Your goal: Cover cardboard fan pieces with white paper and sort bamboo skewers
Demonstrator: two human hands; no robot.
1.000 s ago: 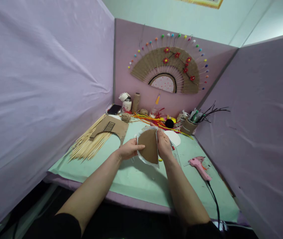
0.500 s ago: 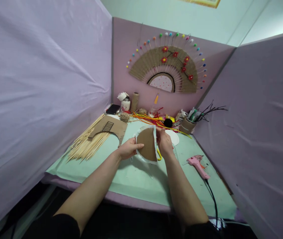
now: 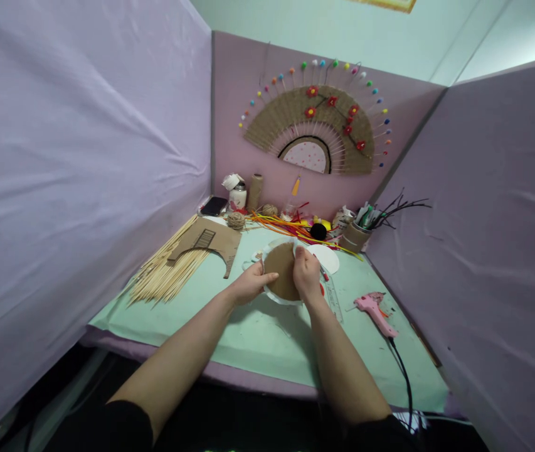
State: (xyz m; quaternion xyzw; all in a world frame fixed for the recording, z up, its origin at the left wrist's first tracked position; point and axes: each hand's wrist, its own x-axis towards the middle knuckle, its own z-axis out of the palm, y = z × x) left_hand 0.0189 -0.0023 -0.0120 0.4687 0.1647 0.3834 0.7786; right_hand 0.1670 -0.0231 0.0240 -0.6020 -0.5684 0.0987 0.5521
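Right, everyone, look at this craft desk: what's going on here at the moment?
A person holds a brown cardboard piece with a white backing edge in both hands, just above the green mat. The left hand grips its left edge and the right hand its right side. Wooden skewers and a cut cardboard arc lie to the left, a pink glue gun lies to the right, and a decorated fan hangs on the back wall.

Both hands (image 3: 276, 279) hold a brown cardboard piece (image 3: 280, 276).
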